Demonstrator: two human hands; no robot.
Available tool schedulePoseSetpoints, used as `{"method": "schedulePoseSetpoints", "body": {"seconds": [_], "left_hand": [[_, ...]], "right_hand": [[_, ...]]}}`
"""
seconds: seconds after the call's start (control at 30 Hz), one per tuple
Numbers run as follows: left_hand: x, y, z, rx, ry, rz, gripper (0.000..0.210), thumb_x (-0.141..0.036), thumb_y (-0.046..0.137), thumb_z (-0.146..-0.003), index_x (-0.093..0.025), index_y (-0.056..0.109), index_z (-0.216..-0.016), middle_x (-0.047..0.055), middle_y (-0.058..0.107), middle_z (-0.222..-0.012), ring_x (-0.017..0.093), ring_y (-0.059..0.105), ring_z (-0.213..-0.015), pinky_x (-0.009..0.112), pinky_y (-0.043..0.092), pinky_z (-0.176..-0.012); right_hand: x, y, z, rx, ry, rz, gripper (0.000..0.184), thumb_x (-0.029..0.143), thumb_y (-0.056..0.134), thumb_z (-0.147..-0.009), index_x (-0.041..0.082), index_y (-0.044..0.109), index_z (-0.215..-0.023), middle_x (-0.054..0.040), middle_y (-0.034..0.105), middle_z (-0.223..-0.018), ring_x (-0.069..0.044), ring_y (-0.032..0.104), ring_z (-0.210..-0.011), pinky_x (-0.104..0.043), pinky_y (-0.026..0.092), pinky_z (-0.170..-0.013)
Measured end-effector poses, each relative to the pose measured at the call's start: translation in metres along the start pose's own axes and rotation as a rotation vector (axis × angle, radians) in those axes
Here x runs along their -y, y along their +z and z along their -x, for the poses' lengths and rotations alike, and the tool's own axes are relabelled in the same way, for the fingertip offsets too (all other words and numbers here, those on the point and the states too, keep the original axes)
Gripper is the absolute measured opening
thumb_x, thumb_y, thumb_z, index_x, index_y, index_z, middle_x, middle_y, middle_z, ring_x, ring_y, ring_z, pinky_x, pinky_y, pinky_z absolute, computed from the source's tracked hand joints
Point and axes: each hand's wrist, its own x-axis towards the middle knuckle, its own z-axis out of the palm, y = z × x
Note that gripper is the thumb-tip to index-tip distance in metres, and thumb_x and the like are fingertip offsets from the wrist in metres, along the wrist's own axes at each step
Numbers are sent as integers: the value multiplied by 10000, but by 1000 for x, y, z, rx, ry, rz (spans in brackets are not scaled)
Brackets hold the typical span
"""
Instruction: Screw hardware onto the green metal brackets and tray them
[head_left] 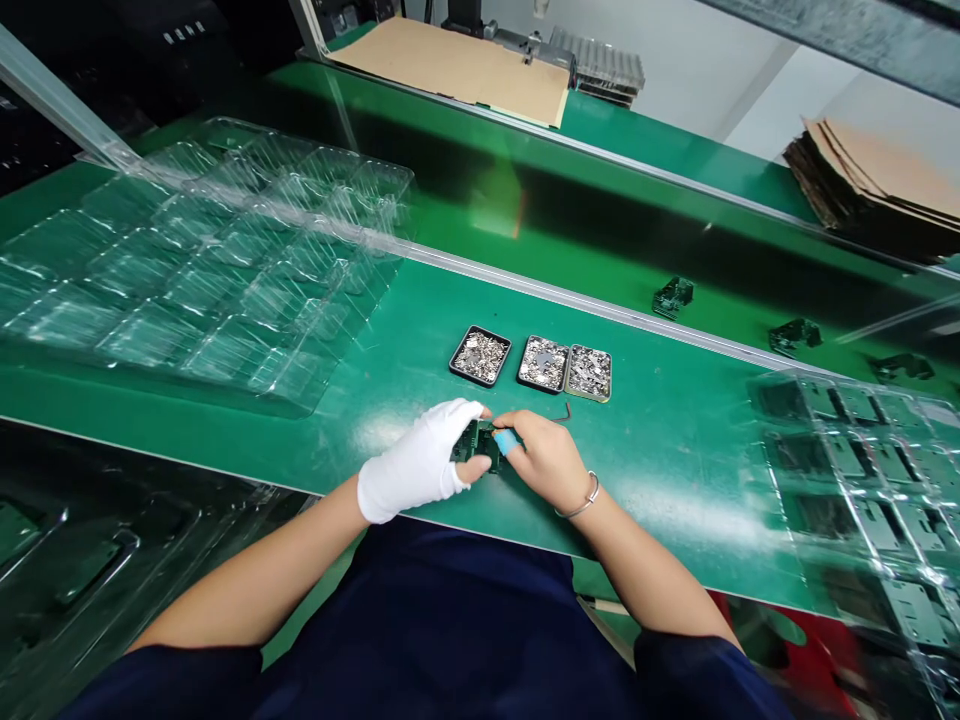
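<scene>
A small green circuit board (487, 452) is between my hands near the table's front edge. My left hand (427, 455), in a white glove with bare fingertips, is closed around its left side, with the thumb across the front. My right hand (544, 455), with blue tape on one finger and a bracelet at the wrist, pinches at the board's upper right; whether a tiny part is between those fingertips I cannot tell. Just beyond lie a square dark tray (481, 356) of small metal parts and an open two-part box (565, 368) of similar parts.
Stacked clear plastic trays (217, 270) cover the left of the green table (675, 470). Another clear tray (862, 470) holding boards stands at the right. A small bent tool (564, 412) lies near my right hand. Behind the metal rail (525, 286) are several dark assemblies (673, 297) on the belt.
</scene>
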Motion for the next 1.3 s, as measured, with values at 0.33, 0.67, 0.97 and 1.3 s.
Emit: {"method": "schedulePoseSetpoints", "body": {"seconds": [0.33, 0.67, 0.97, 1.3], "left_hand": [[-5, -3, -10, 69, -3, -384, 125, -142, 475, -804, -188, 577, -749, 2, 593, -667, 164, 569, -639, 435, 387, -1020], [-6, -4, -11, 25, -60, -265, 113, -191, 477, -829, -184, 588, -847, 29, 647, -802, 198, 623, -805, 433, 410, -1009], [8, 14, 21, -76, -162, -35, 714, -372, 667, -717, -133, 332, -1300, 185, 485, -1294, 324, 480, -1219, 488, 421, -1003], [26, 12, 27, -28, -207, -12, 561, -281, 653, -716, -167, 402, -1205, 147, 526, -1210, 313, 527, -1155, 474, 453, -959]], "right_hand": [[7, 5, 0, 98, -123, 178, 261, 55, 419, -813, 175, 561, -997, -91, 669, -1008, -211, 610, -907, -329, 508, -780], [10, -2, -8, 118, -11, 176, 155, 89, 446, -784, 187, 541, -857, -58, 630, -817, -204, 576, -764, -295, 456, -675], [-23, -9, -12, 164, 233, 114, 160, 97, 469, -839, 190, 578, -909, -27, 678, -820, -172, 619, -729, -250, 428, -638], [-42, -13, -1, 306, 17, 152, 287, -17, 423, -709, 166, 553, -888, -72, 589, -895, -205, 521, -835, -315, 445, -771]]}}
